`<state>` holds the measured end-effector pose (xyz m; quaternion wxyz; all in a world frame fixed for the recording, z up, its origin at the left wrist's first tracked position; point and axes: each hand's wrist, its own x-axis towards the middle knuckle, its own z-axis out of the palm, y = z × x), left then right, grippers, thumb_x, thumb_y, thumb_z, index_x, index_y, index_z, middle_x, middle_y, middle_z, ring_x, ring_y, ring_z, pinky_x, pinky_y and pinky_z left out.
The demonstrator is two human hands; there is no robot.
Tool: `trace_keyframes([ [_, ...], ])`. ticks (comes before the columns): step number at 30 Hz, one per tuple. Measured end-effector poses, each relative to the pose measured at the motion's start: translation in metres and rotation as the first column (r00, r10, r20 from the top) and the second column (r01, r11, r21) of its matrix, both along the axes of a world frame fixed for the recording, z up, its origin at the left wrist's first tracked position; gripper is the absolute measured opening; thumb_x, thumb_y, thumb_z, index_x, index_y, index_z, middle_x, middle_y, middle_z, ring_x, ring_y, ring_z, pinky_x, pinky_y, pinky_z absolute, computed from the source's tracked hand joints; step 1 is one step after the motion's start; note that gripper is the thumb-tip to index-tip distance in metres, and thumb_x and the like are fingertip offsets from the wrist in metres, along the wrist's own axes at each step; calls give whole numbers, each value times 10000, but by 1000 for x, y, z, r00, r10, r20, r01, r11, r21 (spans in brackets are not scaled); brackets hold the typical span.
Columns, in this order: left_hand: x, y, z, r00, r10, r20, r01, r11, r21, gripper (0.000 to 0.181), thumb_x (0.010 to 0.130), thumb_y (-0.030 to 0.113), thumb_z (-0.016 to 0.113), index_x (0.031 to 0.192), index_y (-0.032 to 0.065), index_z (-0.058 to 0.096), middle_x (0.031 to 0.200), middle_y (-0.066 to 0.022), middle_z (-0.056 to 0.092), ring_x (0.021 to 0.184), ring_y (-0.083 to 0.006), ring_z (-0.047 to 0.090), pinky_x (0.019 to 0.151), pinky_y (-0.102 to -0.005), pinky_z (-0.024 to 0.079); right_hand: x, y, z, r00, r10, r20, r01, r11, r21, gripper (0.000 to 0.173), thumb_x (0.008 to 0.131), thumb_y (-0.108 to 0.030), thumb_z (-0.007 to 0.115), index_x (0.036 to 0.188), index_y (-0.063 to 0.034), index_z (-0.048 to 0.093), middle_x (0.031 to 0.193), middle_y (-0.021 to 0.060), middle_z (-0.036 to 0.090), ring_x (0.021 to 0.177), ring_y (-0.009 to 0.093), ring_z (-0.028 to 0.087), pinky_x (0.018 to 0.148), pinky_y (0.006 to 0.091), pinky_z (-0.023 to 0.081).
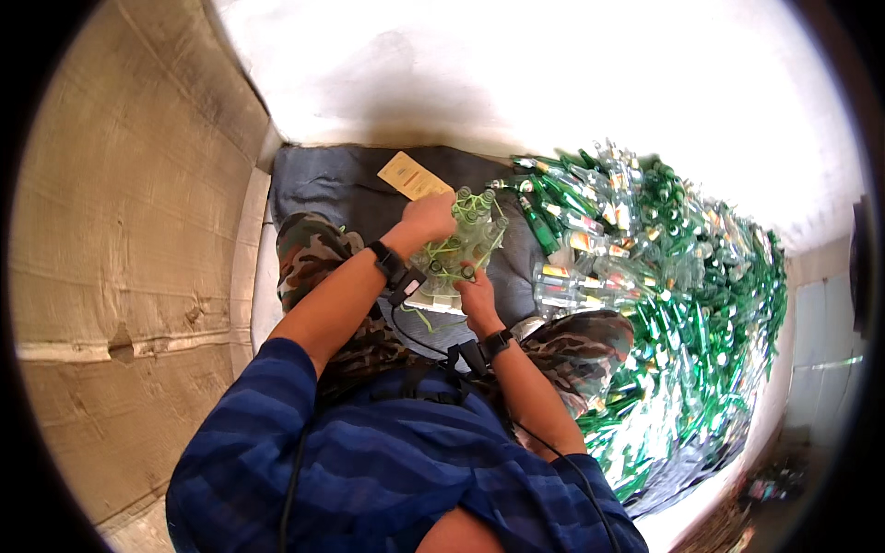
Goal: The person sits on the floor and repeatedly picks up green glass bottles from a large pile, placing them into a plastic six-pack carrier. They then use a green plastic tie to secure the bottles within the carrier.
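Observation:
Several clear glass bottles (472,242) stand upright in a tight group between my knees, with light-green plastic strap wound about their necks. My left hand (430,220) is at the far left side of the group, fingers curled beside the necks; what it grips is hidden. At the near right corner my right hand (476,290) has its thumb and fingers around a bottle neck (468,272). A white flat piece (432,302) shows beneath the near side of the bottles. One loose end of green strap (423,319) trails on the near side.
A printed yellowish card (409,174) lies on the dark floor sheet (325,181) beyond my left hand. To the right rises a large heap of green and clear glass bottles (664,276), some close to my right knee. A cardboard-like panel (138,207) stands at left; a white wall (442,76) is ahead.

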<state>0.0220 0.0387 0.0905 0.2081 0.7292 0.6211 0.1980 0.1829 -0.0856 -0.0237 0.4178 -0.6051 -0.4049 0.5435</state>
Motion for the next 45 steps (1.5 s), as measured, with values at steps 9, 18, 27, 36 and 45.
trace_keyframes([
  [9,-42,-141,278,245,-637,731,380,757,532,260,822,133,743,720,73,511,659,-10,499,638,-136,501,538,-309,383,-2,-4,22,995,38,89,-34,998,-46,493,774,-57,650,1265,-88,606,928,113,660,816,220,608,753,343,480],
  [18,-58,-171,309,-580,-732,357,389,137,911,449,997,301,610,1435,274,515,595,5,510,417,-74,400,424,-205,309,2,-3,10,991,33,128,-38,999,35,458,814,-58,663,1267,-87,605,880,28,582,744,110,516,646,295,423],
  [27,-47,-173,307,-512,-723,464,357,312,880,455,959,194,670,1381,318,558,609,-4,542,409,-51,387,407,-202,296,5,0,24,998,48,44,-46,998,-44,462,832,-73,678,1286,-93,596,896,30,603,769,102,527,667,270,431],
  [36,-47,-150,307,-547,-717,431,415,215,884,410,932,277,716,1322,323,597,616,4,532,392,-53,366,389,-202,252,1,-1,23,998,61,4,-61,994,-93,483,839,-27,655,1311,-79,568,926,23,616,784,96,552,694,261,446],
  [45,-40,-124,324,-708,-540,456,536,11,844,355,899,203,731,1237,197,621,646,-46,572,439,-107,454,406,-236,331,0,-2,18,997,53,60,-48,996,-72,504,833,-48,672,1327,-91,581,863,-4,584,724,87,517,649,259,418],
])
